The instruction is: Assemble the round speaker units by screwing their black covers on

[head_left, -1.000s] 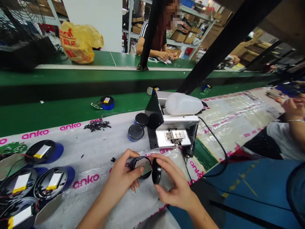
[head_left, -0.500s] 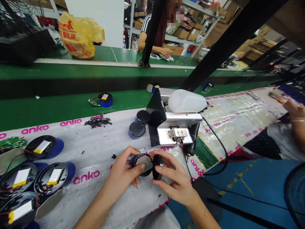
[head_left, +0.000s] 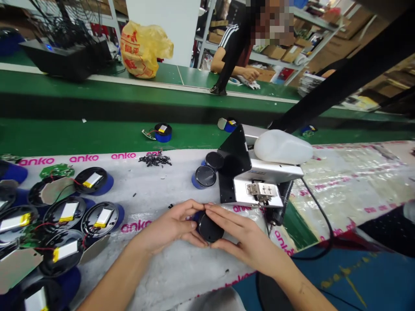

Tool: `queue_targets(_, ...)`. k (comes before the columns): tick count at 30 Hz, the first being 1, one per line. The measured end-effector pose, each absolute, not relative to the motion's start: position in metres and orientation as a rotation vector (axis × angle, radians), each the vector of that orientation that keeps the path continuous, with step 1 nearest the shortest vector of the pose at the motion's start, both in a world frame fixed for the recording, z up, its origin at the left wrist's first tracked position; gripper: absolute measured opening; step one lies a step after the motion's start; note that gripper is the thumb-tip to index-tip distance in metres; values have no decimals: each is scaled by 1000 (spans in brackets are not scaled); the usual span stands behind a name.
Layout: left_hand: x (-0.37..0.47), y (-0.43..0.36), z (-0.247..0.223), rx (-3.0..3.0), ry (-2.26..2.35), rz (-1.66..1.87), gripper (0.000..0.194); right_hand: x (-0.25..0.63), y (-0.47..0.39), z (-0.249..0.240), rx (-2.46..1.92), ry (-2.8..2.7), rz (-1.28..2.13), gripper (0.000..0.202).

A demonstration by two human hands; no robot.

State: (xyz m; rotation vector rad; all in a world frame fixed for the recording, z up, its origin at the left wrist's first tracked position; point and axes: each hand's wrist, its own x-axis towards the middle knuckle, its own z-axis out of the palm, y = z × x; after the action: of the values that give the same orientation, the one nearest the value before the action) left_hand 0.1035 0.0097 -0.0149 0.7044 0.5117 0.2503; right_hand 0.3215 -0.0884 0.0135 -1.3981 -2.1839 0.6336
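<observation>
Between my two hands is a round blue housing with a black disc (head_left: 210, 227) covering its face. My left hand (head_left: 177, 226) wraps round the housing from the left. From the right, the fingers of my right hand (head_left: 238, 231) press on the disc and its rim. Two covered blue housings (head_left: 204, 177) stand just beyond, beside a silver and black machine (head_left: 269, 172). On the left are several open blue housings (head_left: 100, 218) with white and yellow batteries, red wires and loose boards.
A pile of small black pieces (head_left: 155, 159) lies on the plastic-covered table (head_left: 152, 268). A white bottle (head_left: 282, 147) rests on the machine, and a black cable loops at right. Open housings sit on the green belt (head_left: 113, 134). Across it, a person works near a yellow bag (head_left: 145, 49).
The black disc, earlier held upright beside the open housing in my right hand, now lies over the housing. My hands have come together. The whole view has shifted, showing more of the left side.
</observation>
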Motion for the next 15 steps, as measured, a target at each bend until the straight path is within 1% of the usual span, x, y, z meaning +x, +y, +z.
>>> queue_targets(4,102,9,-17,732,426,274,45,321,-87,18,-1427,-2154,656,69)
queue_targets(7,103,7,-17,833,403,280,51,316,-87,19,-1459,-2172,595,70)
queue_targets(9,105,5,-17,899,445,290,48,312,-89,17,-1496,-2176,490,73)
queue_targets(11,108,2,-16,923,498,300,42,307,-93,13,-1534,-2155,385,74)
queue_targets(13,112,-1,-14,932,526,316,38,304,-99,10,-1561,-2120,338,71)
queue_targets(15,115,-3,-13,945,542,324,39,303,-104,7,-1570,-2091,342,68)
